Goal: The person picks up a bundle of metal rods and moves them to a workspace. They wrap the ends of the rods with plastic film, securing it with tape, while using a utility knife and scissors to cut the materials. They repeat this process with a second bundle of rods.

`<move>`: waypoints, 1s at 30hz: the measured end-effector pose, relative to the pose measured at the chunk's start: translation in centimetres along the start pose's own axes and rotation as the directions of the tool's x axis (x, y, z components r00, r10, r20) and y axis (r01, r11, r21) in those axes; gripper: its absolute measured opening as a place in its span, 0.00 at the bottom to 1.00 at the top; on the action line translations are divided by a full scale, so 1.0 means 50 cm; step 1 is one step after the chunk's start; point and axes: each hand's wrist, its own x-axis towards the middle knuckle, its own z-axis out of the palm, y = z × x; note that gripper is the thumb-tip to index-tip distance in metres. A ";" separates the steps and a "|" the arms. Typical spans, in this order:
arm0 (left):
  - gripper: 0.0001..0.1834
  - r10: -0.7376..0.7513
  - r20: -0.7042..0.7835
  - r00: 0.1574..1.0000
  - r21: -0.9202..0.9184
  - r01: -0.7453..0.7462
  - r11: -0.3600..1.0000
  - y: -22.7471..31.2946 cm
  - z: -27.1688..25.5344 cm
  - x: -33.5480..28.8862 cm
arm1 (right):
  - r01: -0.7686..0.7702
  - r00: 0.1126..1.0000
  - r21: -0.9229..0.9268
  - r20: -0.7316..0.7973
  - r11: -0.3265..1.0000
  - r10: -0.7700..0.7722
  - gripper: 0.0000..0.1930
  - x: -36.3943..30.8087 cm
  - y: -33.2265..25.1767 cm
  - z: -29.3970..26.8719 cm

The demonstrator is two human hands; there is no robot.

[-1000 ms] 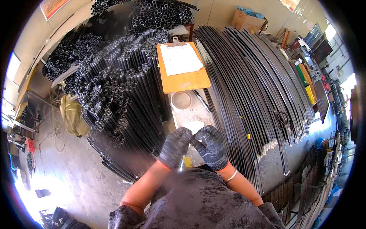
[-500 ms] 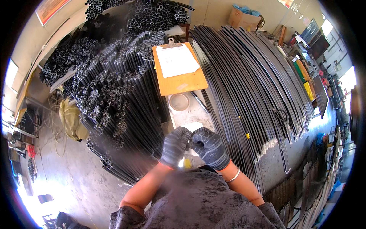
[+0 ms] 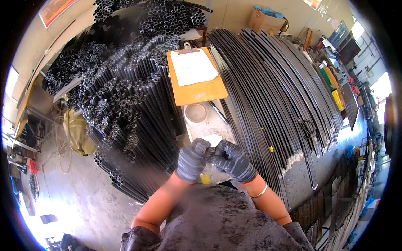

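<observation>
My left hand and my right hand, both in grey striped knit gloves, meet in front of my body with fingers curled in. Whatever they pinch between them is hidden by the fingers. Just beyond the hands a piece of white paper lies on a pale work surface. Farther up that surface sit a round ring-shaped object and a dark pen-like stick. Below the hands shows a small yellow patch.
An orange-brown clipboard with white sheets lies past the ring. Dense stacks of black tubes fill the left side, and long dark rods lie on the right. A cardboard box stands at the back; an olive sack sits at left.
Both gloved hands have shifted and turned slightly, staying close together with fingers curled. A small pale bit between them is no longer visible. The things on the surface keep their places.
</observation>
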 end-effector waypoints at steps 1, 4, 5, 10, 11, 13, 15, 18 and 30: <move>0.02 0.009 -0.030 1.000 0.059 -0.007 0.998 -0.010 0.000 0.002 | -0.177 0.984 0.247 0.068 0.953 0.165 0.06 -0.003 0.005 -0.003; 0.02 0.086 -0.111 0.990 0.130 -0.071 0.989 -0.033 -0.024 0.033 | 0.103 0.995 0.081 -0.002 0.991 -0.103 0.14 -0.041 0.017 -0.053; 0.00 0.000 -0.122 0.993 0.082 0.010 0.997 -0.024 -0.046 0.033 | 0.140 0.990 0.026 0.014 0.990 -0.140 0.15 -0.050 0.013 -0.087; 0.04 -0.135 -0.099 0.986 0.078 0.143 0.987 -0.027 -0.059 0.022 | -0.175 0.857 -0.983 -0.183 0.062 -0.482 0.20 -0.049 -0.025 -0.175; 0.04 -0.156 -0.058 0.986 0.084 0.161 0.983 -0.009 -0.048 0.030 | -0.016 0.831 -0.992 -0.085 0.129 -0.550 0.20 -0.036 -0.051 -0.158; 0.05 -0.074 -0.101 0.992 0.035 0.078 0.996 -0.002 -0.021 0.031 | 0.307 0.730 -0.920 0.062 0.245 -0.681 0.21 -0.002 -0.093 -0.051; 0.05 -0.124 -0.044 0.991 0.071 0.127 0.989 0.026 -0.005 0.034 | 0.383 0.798 -0.823 0.066 0.420 -0.599 0.22 0.027 -0.055 -0.003; 0.06 -0.149 0.001 0.989 0.011 0.149 0.989 0.034 -0.011 0.038 | 0.251 0.910 -0.648 -0.097 0.719 -0.404 0.18 0.039 0.005 0.009; 0.12 -0.377 0.166 0.911 -0.239 0.408 0.881 -0.076 -0.097 0.045 | 0.100 0.995 -0.601 0.053 0.793 -0.086 0.14 -0.030 0.032 -0.019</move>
